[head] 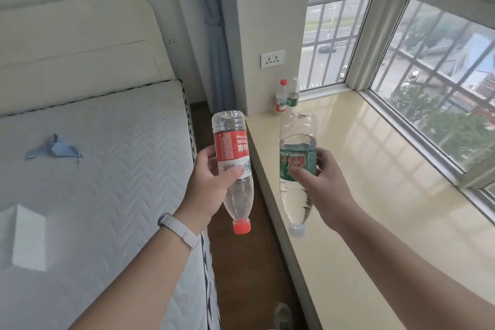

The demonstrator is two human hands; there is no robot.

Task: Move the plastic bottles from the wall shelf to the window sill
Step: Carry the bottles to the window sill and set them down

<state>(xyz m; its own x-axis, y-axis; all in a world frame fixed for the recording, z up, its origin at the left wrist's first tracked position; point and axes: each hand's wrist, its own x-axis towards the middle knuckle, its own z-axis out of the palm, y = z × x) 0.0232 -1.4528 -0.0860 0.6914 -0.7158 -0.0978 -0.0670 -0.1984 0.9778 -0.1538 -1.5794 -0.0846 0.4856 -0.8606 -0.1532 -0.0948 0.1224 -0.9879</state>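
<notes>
The window sill (pixel 375 169) stretches ahead of and beneath the right hand (pixel 318 185), which grasps a green-labelled bottle (pixel 297 166) upside down. The left hand (pixel 209 185) grips a red-labelled bottle (pixel 233 163), cap toward the wrist. Two small bottles (pixel 286 95) stand upright beyond both hands, on the sill's far corner.

Bright daylight from windows (pixel 428 67) at right; glare on window sill (pixel 375 169); wide-angle edge bending.

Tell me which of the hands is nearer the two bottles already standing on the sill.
Right. The right hand is over the window sill, short of the standing bottles. The left hand is off its edge, above the floor.
</notes>
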